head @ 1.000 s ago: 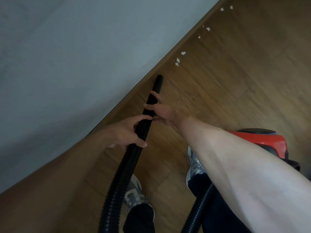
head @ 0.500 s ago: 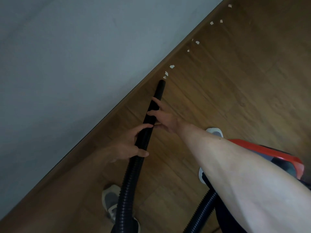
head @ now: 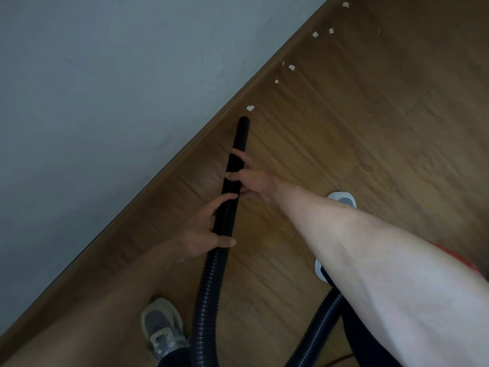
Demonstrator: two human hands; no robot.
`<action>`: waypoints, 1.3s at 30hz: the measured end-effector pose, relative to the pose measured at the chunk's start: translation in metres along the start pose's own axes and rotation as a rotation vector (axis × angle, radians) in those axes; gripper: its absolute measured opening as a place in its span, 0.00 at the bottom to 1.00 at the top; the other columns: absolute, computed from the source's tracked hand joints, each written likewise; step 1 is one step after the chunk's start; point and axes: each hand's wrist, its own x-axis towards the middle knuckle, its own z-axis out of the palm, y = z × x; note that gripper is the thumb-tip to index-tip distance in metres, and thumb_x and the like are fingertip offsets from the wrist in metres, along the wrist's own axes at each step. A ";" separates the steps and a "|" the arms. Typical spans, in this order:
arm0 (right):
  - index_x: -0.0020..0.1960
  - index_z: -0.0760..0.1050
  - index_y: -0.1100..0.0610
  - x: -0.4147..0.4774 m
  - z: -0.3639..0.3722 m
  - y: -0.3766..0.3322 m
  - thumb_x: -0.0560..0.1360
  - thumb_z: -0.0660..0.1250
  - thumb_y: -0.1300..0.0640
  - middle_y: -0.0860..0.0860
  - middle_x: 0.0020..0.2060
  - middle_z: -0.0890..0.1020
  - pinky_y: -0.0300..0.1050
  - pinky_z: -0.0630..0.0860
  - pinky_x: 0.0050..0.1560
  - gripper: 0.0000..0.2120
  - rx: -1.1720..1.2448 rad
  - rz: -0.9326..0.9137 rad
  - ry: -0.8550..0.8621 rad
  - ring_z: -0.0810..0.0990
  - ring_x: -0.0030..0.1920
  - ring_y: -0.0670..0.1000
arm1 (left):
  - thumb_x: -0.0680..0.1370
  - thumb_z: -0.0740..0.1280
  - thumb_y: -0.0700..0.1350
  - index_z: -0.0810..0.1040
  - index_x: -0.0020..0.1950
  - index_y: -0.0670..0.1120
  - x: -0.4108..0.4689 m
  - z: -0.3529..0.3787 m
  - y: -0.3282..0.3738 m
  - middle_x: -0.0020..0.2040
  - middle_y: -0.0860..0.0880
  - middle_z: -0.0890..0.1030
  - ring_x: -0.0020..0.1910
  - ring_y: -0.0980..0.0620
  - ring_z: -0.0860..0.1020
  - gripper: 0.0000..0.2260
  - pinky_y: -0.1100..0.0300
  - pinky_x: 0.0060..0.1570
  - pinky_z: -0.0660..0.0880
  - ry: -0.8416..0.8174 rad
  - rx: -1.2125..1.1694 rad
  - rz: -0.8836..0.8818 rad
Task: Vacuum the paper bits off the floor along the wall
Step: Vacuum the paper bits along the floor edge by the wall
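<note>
Both hands on the vac line. R hand [head: 252, 178] forward, fingers curled round the rigid nozzle tube [head: 241, 136] abt mid-length. L hand [head: 203, 229] behind it, thumb across the top, fingers wrapped round, clamped where the tube gives way to ribbed hose [head: 209, 287]. Two-hand hold prob. bc there's no floor head: front hand aims the tip, rear hand takes the hose's drag & sets the angle. Tube runs low and slanted, roughly along the skirting [head: 180, 162], mouth pointed up the floor's wall edge. Nearest paper bit [head: 250, 108] lies just beyond the mouth, apart from it, close to the skirting; not yet taken. More bits strung further along the same edge: a small one [head: 276, 81], another [head: 291, 67], two more [head: 315, 34], last [head: 345, 4] near frame top. All hug the wall [head: 105, 88] side of the wood floor [head: 370, 154], so keeping the tip tight to that edge makes sense. Hose trails back past L shoe [head: 161, 327]; R shoe [head: 341, 201] mostly hidden by forearm. Red sliver [head: 455, 256] behind R arm, likely the vac body, too little showing to be sure. Judgement: mid-sweep, most of the line left; next needs a short push fwd, mouth low.
</note>
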 end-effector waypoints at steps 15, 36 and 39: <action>0.75 0.62 0.38 0.004 -0.048 -0.020 0.78 0.66 0.65 0.51 0.67 0.72 0.47 0.83 0.48 0.33 -0.030 -0.020 -0.007 0.77 0.60 0.53 | 0.70 0.77 0.37 0.63 0.75 0.62 0.036 0.023 0.030 0.67 0.58 0.69 0.67 0.58 0.66 0.40 0.63 0.62 0.66 0.039 0.026 0.010; 0.76 0.60 0.40 0.027 -0.138 -0.074 0.78 0.66 0.66 0.51 0.69 0.69 0.53 0.80 0.56 0.34 -0.038 -0.091 -0.007 0.73 0.63 0.53 | 0.71 0.77 0.37 0.61 0.71 0.67 0.113 0.036 0.102 0.69 0.58 0.70 0.66 0.59 0.68 0.41 0.70 0.58 0.66 0.039 0.100 0.046; 0.76 0.60 0.40 0.031 -0.144 -0.083 0.78 0.65 0.66 0.51 0.68 0.70 0.54 0.81 0.56 0.34 -0.047 -0.092 0.004 0.74 0.61 0.52 | 0.71 0.76 0.36 0.62 0.72 0.66 0.121 0.034 0.111 0.68 0.58 0.70 0.65 0.59 0.68 0.41 0.75 0.51 0.66 0.037 0.109 0.048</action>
